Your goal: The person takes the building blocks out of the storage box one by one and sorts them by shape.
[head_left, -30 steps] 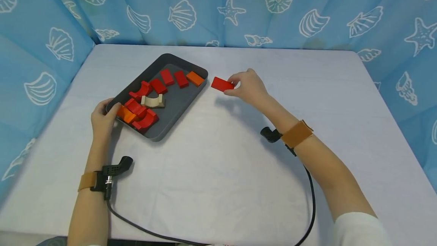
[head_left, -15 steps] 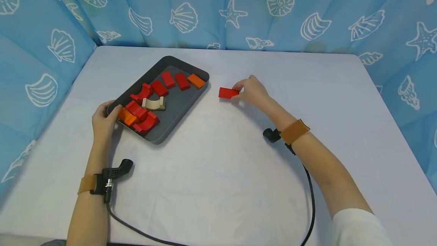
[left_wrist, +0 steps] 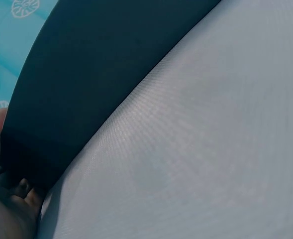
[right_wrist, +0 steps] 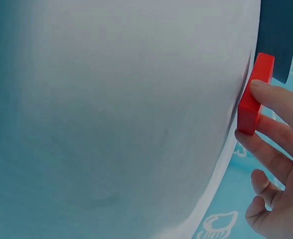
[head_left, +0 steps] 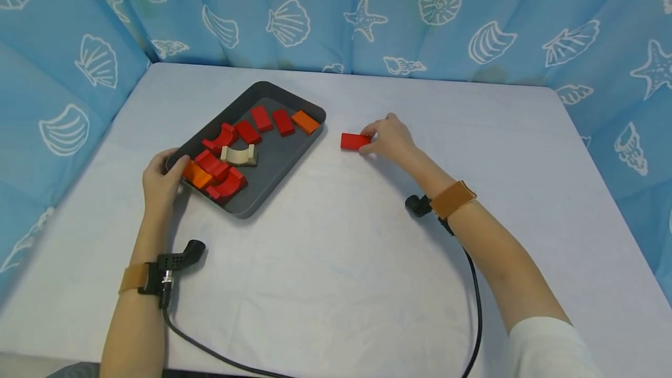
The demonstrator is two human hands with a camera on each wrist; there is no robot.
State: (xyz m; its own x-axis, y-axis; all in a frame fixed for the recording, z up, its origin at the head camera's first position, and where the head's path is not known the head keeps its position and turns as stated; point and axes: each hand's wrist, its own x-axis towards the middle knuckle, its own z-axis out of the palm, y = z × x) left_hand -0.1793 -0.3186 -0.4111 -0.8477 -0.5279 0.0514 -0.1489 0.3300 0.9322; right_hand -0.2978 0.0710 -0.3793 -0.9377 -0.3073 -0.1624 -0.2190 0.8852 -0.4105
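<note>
Block (head_left: 354, 142) pinched in the right hand (head_left: 391, 137), thumb against fingers, out beside the tray (head_left: 270, 162), not touching it; left hand (head_left: 158, 184) gripping the tray's corner! Slack pinch, and it could twist or drop; a left-hand tug might slide the pieces (head_left: 284, 122) inside.
</note>
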